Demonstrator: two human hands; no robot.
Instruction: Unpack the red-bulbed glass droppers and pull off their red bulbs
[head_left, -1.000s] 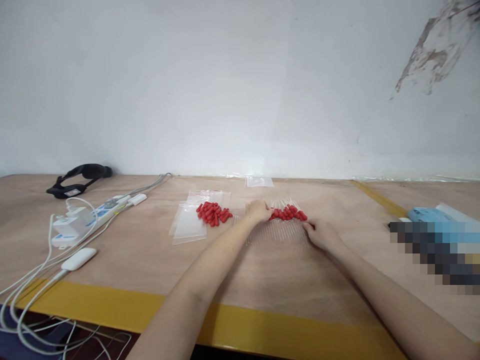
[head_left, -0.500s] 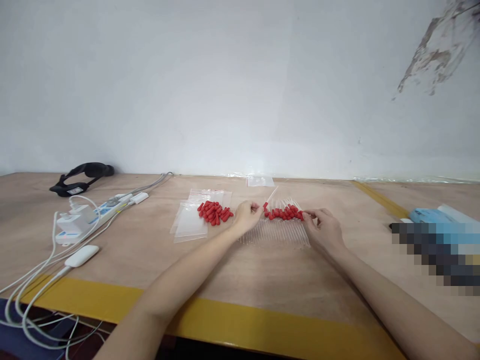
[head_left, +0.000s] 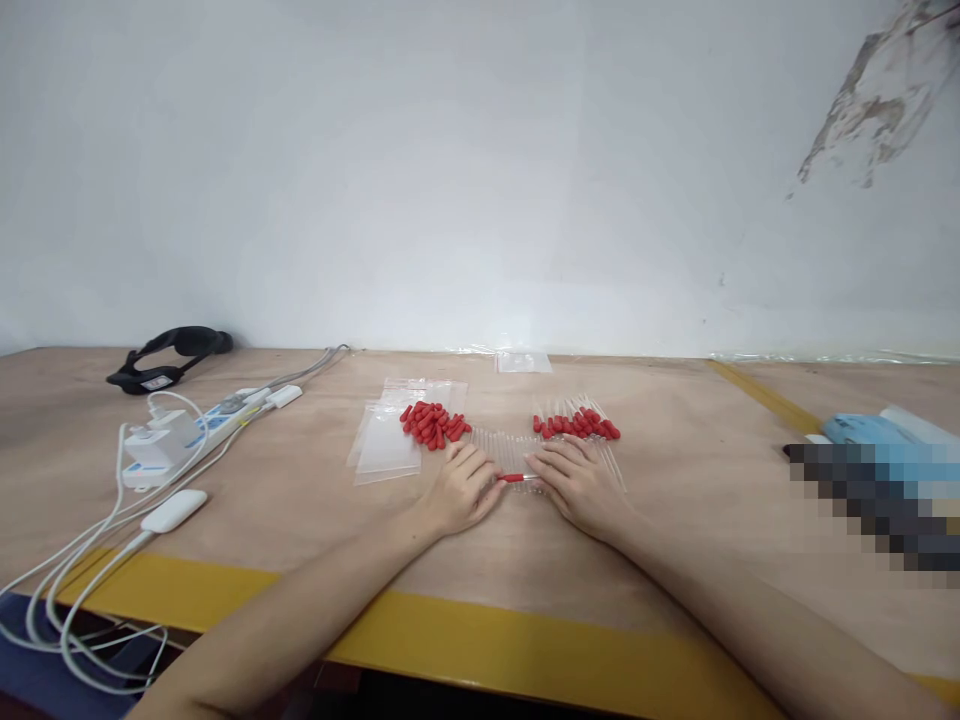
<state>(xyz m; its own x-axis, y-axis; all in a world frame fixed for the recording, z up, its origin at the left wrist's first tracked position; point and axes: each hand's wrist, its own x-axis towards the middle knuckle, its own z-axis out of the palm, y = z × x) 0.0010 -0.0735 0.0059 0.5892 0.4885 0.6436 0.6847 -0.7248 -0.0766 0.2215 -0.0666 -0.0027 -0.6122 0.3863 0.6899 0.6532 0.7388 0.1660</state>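
Between my hands lies a red rubber bulb (head_left: 511, 478) with a thin clear tube (head_left: 529, 478) at its right end, like a dropper. My left hand (head_left: 463, 487) pinches the bulb, and the fingers of my right hand (head_left: 576, 482) are closed on the tube. Beneath and behind them is a row of loose clear tubes (head_left: 506, 446), partly covered by my hands. Just beyond my right hand sits a group of red-bulbed droppers (head_left: 576, 424), their tubes pointing away. A heap of loose red bulbs (head_left: 433, 425) rests left of the tubes.
Clear plastic bags (head_left: 386, 450) lie under and beside the bulb heap. At left are a power strip (head_left: 217, 425) with white cables, a white device (head_left: 174, 511) and a black headset strap (head_left: 171, 360). A blue package (head_left: 862, 435) stands at right, before a wall (head_left: 480, 180).
Both hands have come nearer to me and closer together, away from the dropper group. A dropper that stood tilted by my left hand is no longer there; a bulb and tube are now between my hands.
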